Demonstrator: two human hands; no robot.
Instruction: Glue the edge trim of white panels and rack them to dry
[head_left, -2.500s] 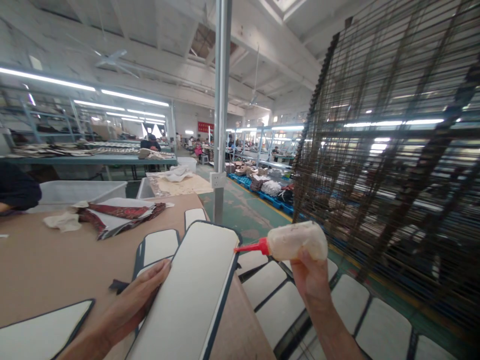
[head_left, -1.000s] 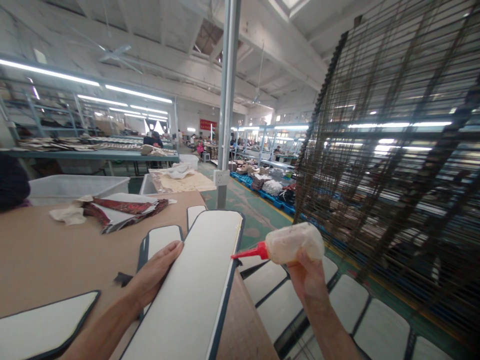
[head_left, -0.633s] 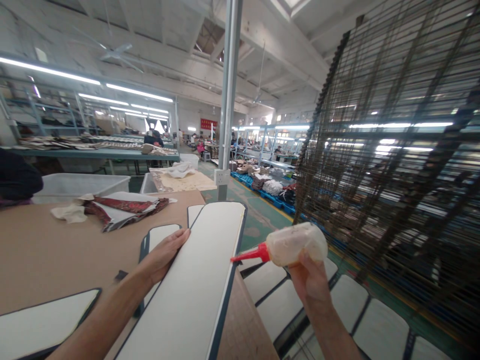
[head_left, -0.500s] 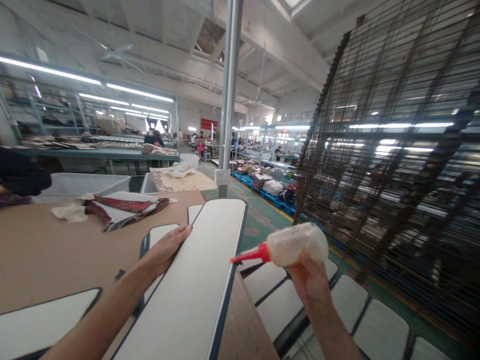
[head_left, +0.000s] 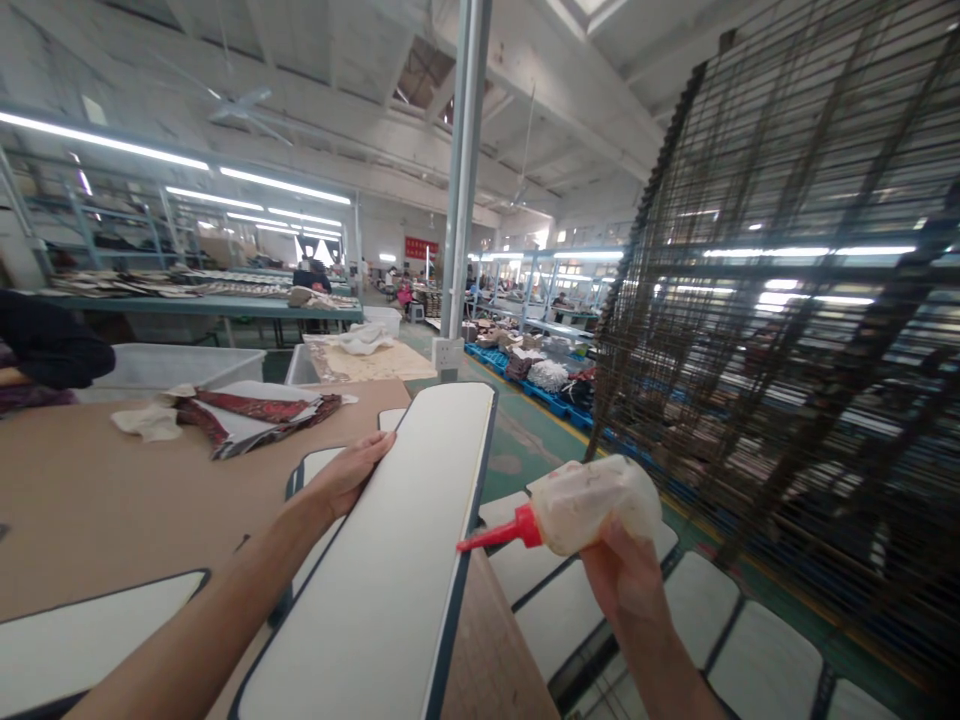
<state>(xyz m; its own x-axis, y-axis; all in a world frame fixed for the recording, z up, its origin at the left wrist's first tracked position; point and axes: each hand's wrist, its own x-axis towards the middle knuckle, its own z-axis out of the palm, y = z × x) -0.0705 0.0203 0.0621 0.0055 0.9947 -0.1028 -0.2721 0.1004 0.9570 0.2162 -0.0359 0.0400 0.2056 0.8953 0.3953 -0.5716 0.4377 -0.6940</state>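
My left hand (head_left: 362,470) grips the left edge of a long white-backed mat (head_left: 390,540) with rounded corners and a dark border. The mat is tilted up, its far end raised above the table. In my right hand (head_left: 626,570) is a translucent squeeze bottle (head_left: 592,505) with a red nozzle, held nearly on its side. The nozzle tip touches or hovers just over the mat's right edge, about halfway along; which, I cannot tell. A thin yellowish line runs along that edge beyond the tip. Similar mats lie under my left hand and at lower left (head_left: 97,640).
A brown table (head_left: 187,510) carries red patterned fabric pieces (head_left: 259,415). More white mats (head_left: 705,600) lie in rows at right, below a tall wire rack (head_left: 780,300). A pillar (head_left: 461,200) stands ahead. A person's dark sleeve (head_left: 52,340) shows at far left, near a white bin (head_left: 187,368).
The bottle's red tip has moved down the mat's right edge, toward me. My left hand and the mat's far end sit slightly higher in the view.
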